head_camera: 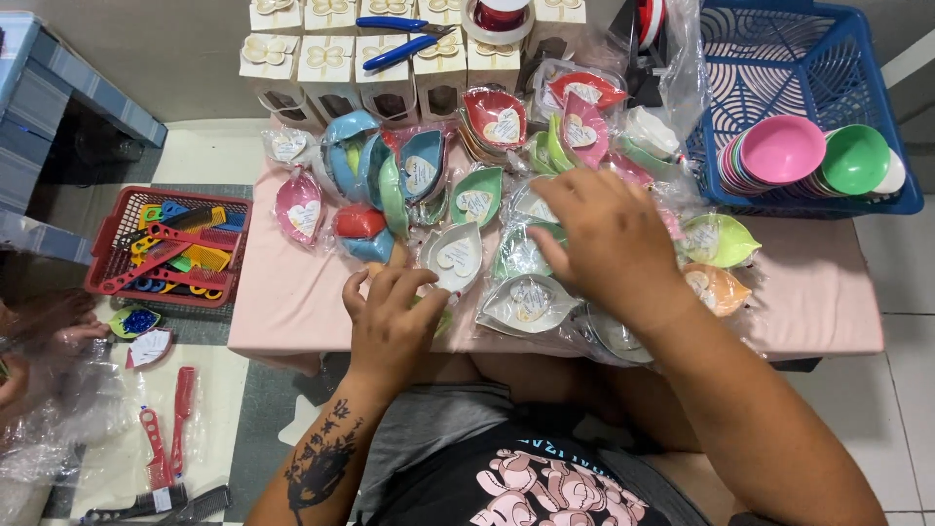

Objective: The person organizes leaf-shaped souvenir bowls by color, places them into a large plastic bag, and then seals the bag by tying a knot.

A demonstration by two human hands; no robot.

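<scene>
Wrapped leaf-shaped dishes point(458, 255) on pink table point(818, 292), left hand point(390, 317) open just beside, right hand point(609, 244) spread flat on them.

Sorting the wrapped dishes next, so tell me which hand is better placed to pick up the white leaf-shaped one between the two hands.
Probably the left hand: its fingertips lie right beside the white leaf-shaped dish. The right hand is spread over other wrapped dishes farther right, so it would have to cross over.

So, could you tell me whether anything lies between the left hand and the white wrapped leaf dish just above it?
Nothing visible does. The left hand lies on the pink table, its fingers at the lower edge of the white leaf dish. The right hand rests apart, on other wrapped dishes.
</scene>
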